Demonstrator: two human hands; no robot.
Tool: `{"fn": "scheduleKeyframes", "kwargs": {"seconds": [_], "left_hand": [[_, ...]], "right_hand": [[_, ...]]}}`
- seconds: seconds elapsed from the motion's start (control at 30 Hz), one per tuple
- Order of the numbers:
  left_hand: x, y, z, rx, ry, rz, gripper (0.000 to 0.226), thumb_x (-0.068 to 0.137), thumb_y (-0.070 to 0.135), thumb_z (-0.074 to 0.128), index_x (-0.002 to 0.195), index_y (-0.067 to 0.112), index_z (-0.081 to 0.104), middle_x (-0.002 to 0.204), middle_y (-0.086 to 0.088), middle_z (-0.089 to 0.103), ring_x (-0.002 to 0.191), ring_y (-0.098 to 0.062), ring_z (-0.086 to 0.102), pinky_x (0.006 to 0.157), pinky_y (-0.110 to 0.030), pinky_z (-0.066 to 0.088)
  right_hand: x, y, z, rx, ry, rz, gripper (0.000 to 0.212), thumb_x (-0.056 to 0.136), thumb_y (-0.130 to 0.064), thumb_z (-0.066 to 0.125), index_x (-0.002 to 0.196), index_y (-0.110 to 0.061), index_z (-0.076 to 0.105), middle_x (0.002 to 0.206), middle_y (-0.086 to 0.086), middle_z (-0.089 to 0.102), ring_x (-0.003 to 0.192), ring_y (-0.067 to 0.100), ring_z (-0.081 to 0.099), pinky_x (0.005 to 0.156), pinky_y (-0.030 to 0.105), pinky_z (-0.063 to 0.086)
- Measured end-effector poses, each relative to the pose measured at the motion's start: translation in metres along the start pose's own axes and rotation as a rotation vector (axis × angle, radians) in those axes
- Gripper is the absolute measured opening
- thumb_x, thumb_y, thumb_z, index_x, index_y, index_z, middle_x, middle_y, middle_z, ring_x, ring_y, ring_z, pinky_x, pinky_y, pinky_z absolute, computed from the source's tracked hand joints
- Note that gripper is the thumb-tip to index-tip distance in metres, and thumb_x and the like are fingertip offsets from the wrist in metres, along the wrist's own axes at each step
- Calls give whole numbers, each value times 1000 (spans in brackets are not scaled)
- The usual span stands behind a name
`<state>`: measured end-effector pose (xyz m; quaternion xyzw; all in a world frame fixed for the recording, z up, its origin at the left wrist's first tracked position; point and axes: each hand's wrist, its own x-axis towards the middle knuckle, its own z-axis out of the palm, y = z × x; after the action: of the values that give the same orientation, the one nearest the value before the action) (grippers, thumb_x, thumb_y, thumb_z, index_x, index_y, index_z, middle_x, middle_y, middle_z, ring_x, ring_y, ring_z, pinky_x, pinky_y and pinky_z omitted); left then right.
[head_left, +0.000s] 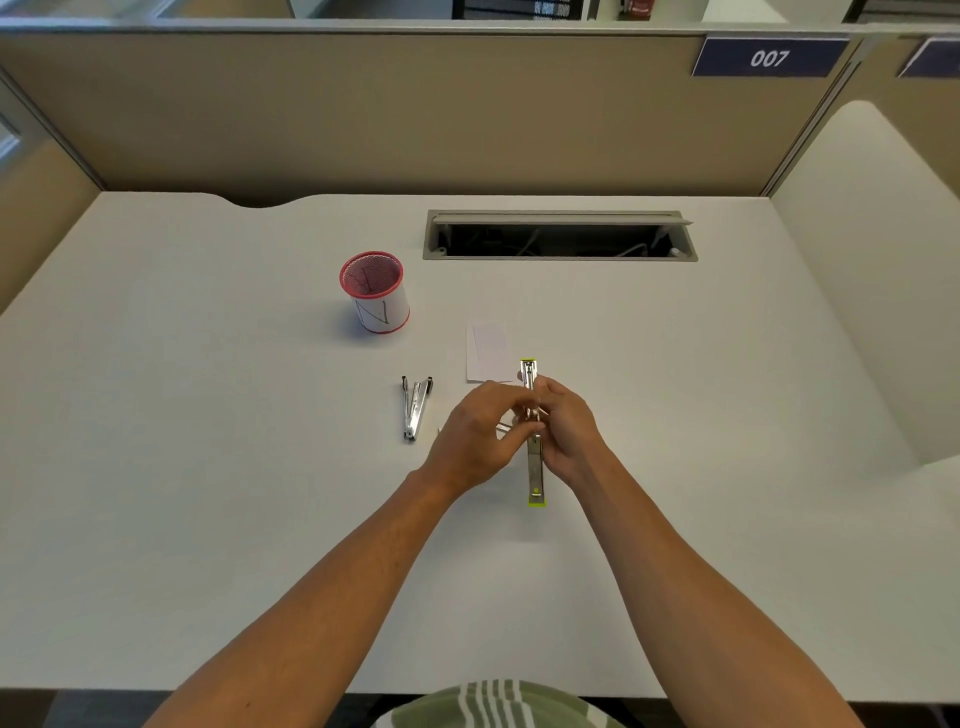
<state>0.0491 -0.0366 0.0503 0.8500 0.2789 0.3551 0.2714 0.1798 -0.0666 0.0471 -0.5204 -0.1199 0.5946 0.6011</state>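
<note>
A yellow-green stapler (535, 467) lies swung fully open in a straight line on the white desk (208, 467), pointing away from me. My right hand (569, 431) grips its middle from the right. My left hand (475, 434) meets it from the left, fingertips pinching something small at the stapler's hinge; what they pinch is hidden. A second, silver stapler (415, 408) lies open in a V to the left of my hands, apart from them.
A red mesh pen cup (375, 291) wrapped in white paper stands at the back left. A small white card (488, 353) lies just beyond my hands. An open cable tray (558, 236) is set into the desk's far side. Partition walls enclose the desk.
</note>
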Motion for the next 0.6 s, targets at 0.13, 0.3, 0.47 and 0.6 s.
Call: {"fn": "scheduleKeyframes", "kwargs": {"seconds": [0.13,0.3,0.47,0.6], "left_hand": [[0,-3,-2,-189,107,-193,13,85,22,69,96,16,65,93,14,65,81,-5,61,67,-21,47],[0,-29,9,-11,17,-396,13,89,18,64,101,14,67,100,1,64,91,-11,57,80,-25,44],[-4,-48,27,350,-417,-323,32,95,21,54,126,16,61,128,-4,55,113,-27,47,94,-36,39],[-7,-53,31,459,-464,-264,29,98,21,48,122,15,63,121,-6,58,106,-28,49,83,-36,41]], "right_hand": [[1,-1,-4,39,33,41,17,98,-8,50,98,-6,67,75,7,64,53,13,56,46,23,46],[-1,-3,-10,63,44,61,18,100,-10,48,104,-3,65,81,10,58,55,13,50,44,21,42],[-4,-2,-14,53,20,75,20,101,-8,45,104,-3,64,82,10,56,58,14,49,45,22,42],[-6,-2,-16,49,3,87,20,101,-6,45,108,0,62,81,10,55,59,14,49,45,21,42]]}}
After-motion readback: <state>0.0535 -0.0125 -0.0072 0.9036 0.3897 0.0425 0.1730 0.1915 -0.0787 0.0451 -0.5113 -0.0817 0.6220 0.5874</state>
